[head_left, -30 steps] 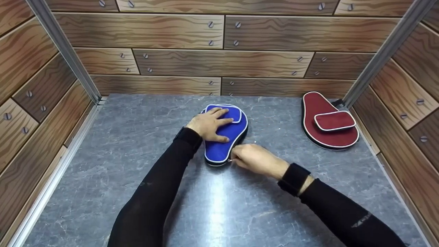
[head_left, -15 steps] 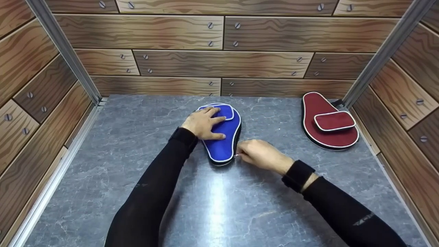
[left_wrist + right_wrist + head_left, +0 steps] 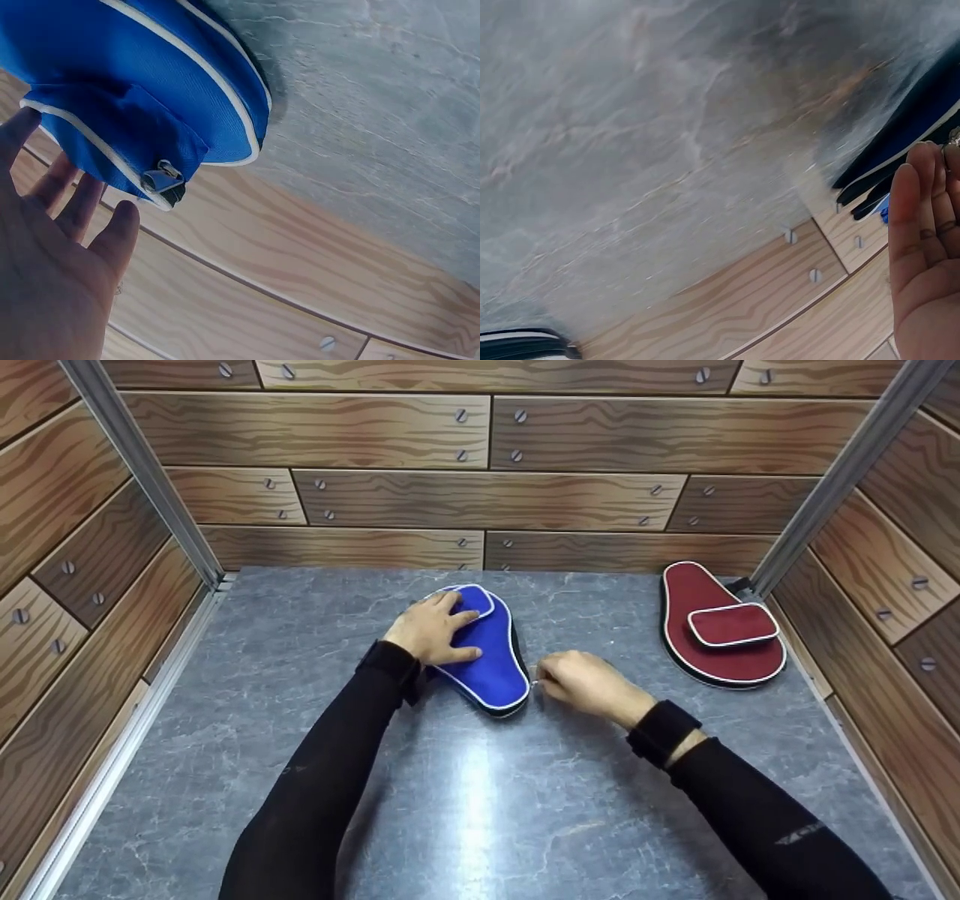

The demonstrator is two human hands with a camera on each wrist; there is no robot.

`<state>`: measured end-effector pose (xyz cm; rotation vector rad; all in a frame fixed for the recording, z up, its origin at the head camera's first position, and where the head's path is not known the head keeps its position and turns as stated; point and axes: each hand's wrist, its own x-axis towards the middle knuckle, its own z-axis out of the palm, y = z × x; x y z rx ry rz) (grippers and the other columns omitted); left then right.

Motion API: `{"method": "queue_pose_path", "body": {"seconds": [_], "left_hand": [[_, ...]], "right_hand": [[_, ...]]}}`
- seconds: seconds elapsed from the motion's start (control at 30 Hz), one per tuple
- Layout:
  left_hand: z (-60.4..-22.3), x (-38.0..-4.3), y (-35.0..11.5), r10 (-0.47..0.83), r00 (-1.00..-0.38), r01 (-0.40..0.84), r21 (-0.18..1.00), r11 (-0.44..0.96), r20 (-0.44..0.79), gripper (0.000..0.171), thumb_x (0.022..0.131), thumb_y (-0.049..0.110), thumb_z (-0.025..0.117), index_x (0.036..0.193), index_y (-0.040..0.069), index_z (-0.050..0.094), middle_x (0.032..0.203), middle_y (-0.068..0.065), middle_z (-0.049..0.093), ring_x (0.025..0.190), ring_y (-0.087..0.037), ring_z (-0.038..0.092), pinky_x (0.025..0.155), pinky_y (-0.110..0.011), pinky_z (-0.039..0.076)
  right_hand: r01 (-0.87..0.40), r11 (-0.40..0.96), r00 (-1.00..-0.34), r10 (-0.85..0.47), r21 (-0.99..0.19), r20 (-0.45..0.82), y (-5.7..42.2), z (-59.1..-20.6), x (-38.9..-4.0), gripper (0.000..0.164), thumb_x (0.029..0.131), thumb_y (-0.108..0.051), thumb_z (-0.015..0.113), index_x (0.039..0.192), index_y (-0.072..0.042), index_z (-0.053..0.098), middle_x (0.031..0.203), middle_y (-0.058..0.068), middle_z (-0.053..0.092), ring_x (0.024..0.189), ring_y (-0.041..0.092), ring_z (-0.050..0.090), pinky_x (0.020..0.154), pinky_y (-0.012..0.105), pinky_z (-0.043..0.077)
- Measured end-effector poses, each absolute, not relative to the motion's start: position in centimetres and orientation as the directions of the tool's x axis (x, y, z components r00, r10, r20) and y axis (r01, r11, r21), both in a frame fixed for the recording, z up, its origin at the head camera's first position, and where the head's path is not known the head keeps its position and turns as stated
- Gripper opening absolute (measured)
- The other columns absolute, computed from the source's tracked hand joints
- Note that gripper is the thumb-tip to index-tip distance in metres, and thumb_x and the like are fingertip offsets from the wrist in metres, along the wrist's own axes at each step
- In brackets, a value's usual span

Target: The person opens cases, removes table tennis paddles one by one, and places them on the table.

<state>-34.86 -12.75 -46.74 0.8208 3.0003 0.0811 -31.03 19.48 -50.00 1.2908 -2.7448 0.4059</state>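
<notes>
One blue case [image 3: 495, 660] has swung narrow-end rightward

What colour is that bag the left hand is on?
It's bright blue! The bag shows best in the head view.

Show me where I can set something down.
Bare: the tabletop left of the blue case to the metal rail; between the black sleeves; and between the blue case and the red case, beyond the right hand. Crowded: at the blue case, under the left hand, with the right hand pinching its zipper pull; the far right corner by the red case.
</notes>
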Motion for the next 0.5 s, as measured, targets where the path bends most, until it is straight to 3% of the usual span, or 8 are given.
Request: {"method": "queue_pose_path", "body": {"seconds": [0.23,0.5], "left_hand": [[-46.7,-34.9,-13.3,0.481,-0.876,0.479,0.062,0.876,-0.027,0.082,0.108,0.068,0.070,0.176,0.023,0.056,0.183,-0.027,0.046,0.174,-0.048,0.043,0.138,-0.068,0.047],[-46.4,-34.9,-13.7,0.519,-0.855,0.519,0.004,0.855,0.020,0.081,0.108,0.065,0.071,0.173,0.018,0.060,0.178,-0.023,0.054,0.169,-0.048,0.050,0.136,-0.065,0.050]], "right_hand": [[-0.744,0.638,-0.667,-0.721,-0.196,0.187,20.2,-49.9,-32.3,0.005,0.104,-0.005,0.080,0.100,-0.005,0.078,0.095,0.010,0.081,0.086,0.029,0.079,0.081,0.051,0.070],[-0.687,0.692,-0.727,-0.664,-0.222,0.176,20.6,-49.5,-33.9,0.005,0.105,-0.002,0.075,0.101,-0.003,0.078,0.096,0.013,0.083,0.087,0.032,0.080,0.083,0.055,0.070]]}}
